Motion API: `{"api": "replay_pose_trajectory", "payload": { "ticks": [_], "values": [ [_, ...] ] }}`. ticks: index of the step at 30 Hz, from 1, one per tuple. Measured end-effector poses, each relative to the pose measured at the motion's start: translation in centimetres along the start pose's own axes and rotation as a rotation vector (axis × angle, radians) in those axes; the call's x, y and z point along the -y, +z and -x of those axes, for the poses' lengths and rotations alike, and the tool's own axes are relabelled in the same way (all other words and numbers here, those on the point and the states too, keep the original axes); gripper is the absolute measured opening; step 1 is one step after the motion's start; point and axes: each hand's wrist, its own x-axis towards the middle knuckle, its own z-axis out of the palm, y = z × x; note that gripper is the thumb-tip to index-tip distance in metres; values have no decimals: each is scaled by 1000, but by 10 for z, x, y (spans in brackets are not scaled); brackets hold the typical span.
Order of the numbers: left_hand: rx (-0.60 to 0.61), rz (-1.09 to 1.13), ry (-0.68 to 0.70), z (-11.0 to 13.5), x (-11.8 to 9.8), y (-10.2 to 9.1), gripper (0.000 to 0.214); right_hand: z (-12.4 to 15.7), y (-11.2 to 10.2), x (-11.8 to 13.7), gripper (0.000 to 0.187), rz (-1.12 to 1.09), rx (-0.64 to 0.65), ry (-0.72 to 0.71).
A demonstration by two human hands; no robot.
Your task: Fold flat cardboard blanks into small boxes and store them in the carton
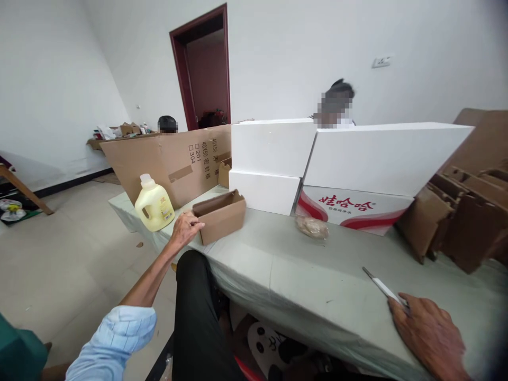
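Observation:
A small open-topped cardboard box (224, 225) stands on the green-covered table. At its left end is my left hand (186, 227), closed with curled fingers against the box's edge. My right hand (431, 328) rests low on the right side of the table, closed around a white-handled utility knife (384, 288). The knife's narrow grey tip points away to the upper left. The right fingertips are partly hidden under the hand. Beside the left hand stands a pale yellow plastic jug (159, 209) with a whitish cap.
White boxes (273, 151) and a red-and-white printed carton (353, 209) form a wall along the table's back. A large brown carton (186, 169) stands at left, folded cardboard pieces (448, 217) at right. A clear plastic bundle (312, 227) lies mid-table. Two people sit beyond the boxes.

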Motion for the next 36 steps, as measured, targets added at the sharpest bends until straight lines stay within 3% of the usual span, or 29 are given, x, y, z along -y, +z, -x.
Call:
{"api": "replay_pose_trajectory", "payload": {
  "ticks": [2, 4, 6, 9, 13, 17, 20, 21, 23, 26, 31, 36],
  "values": [
    [31, 72, 70, 20, -20, 2, 32, -7, -16, 27, 50, -101, -25, -37],
    [65, 131, 133, 38, -40, 5, 29, -12, -32, 64, 52, -346, 8, -84],
    [109, 216, 203, 55, -59, 9, 28, -13, -45, 106, 67, -623, 115, -28],
    [202, 390, 301, 76, -82, 13, 29, -4, -58, 161, 97, -925, 375, -45],
    [361, 540, 359, 84, -97, 12, 29, 12, -71, 199, 128, -1149, 565, -74],
    [415, 620, 352, 74, -101, 14, 32, 21, -84, 210, 128, -1272, 607, -60],
    [325, 613, 319, 67, -102, 22, 16, 20, -96, 210, 120, -1317, 649, 17],
    [278, 595, 318, 67, -101, 25, 23, 18, -100, 209, 115, -1327, 669, 54],
    [205, 524, 348, 73, -100, 30, 66, 12, -105, 205, 104, -1338, 702, 161],
    [232, 348, 487, 92, -97, 34, 107, 4, -107, 196, 89, -1355, 786, 378],
    [380, 66, 717, 132, -98, 53, 134, -2, -104, 186, 59, -1363, 984, 664],
    [185, 37, 814, 135, -104, 77, 129, 1, -110, 187, 68, -1398, 1108, 797]
  ]
}}
